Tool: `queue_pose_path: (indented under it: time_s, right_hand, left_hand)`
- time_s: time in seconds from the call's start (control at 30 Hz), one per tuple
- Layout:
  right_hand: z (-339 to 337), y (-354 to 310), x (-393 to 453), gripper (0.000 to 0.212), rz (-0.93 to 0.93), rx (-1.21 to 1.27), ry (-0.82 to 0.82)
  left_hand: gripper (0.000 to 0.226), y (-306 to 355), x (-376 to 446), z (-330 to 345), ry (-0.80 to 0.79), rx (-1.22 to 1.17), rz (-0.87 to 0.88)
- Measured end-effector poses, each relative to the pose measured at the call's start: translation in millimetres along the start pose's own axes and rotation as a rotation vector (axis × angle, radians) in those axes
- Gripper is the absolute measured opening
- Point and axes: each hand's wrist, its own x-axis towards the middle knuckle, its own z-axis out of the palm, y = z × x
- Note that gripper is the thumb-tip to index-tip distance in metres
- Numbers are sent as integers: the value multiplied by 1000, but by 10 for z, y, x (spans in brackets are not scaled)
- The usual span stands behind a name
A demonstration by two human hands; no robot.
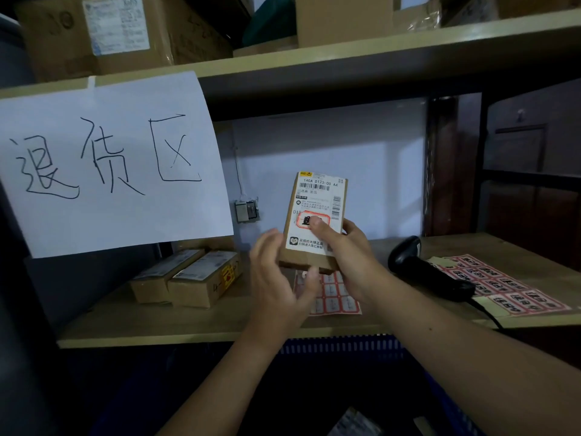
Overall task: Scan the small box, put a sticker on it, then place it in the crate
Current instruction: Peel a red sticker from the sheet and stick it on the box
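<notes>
I hold a small brown cardboard box (317, 199) upright above the wooden shelf, its white shipping label facing me. A red-bordered sticker (306, 220) lies on the label. My right hand (349, 262) grips the box's right side, the thumb pressing on the sticker. My left hand (276, 278) cups the box's lower left corner from below. A black barcode scanner (424, 265) lies on the shelf to the right. The blue crate (339, 346) sits below the shelf's front edge, mostly dark, with a labelled item inside.
Two sticker sheets lie on the shelf: one (333, 297) under my hands, another (509, 287) at the right. Two small boxes (188, 275) rest at the left. A large handwritten paper sign (110, 162) hangs from the upper shelf, which carries cartons.
</notes>
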Motion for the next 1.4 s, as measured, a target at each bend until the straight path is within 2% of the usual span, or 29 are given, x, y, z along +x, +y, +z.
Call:
queue_pose_path:
  time_s: [0.13,0.2,0.3,0.43,0.63,0.9,0.97,1.07,1.17,1.4]
  right_hand:
    - [-23,67,-22,57,-25,-95,-30]
    - [-7,86,-50,54,-58,-149,-62]
    - [26,96,-89,56,-97,-178,-60]
    - [50,94,-123,51,-141,-226,-15]
    - [29,112,-122,41,-187,-239,0]
    - [-19,117,-91,46,-253,-332,54]
    - [-31,133,-100,45,-253,-325,36]
    - [-49,135,-137,31,-270,-295,-31]
    - [-73,154,-138,32,-289,-326,-61]
    - [-61,171,-163,29,-293,-355,-12]
  left_hand:
    - [69,177,388,-65,-155,-224,-603]
    - [60,148,498,-61,-255,-404,-777]
    - [46,108,492,-33,-264,-468,-787]
    - [43,119,407,32,-183,-496,-801]
    - [38,203,420,44,-171,-486,-782]
    - [42,239,364,50,-305,-485,-731]
    - [36,231,350,61,-290,-501,-728]
    - [39,213,361,76,-255,-499,-758]
    - [40,225,362,76,-237,-469,-759]
    - [42,233,339,60,-247,-518,-846]
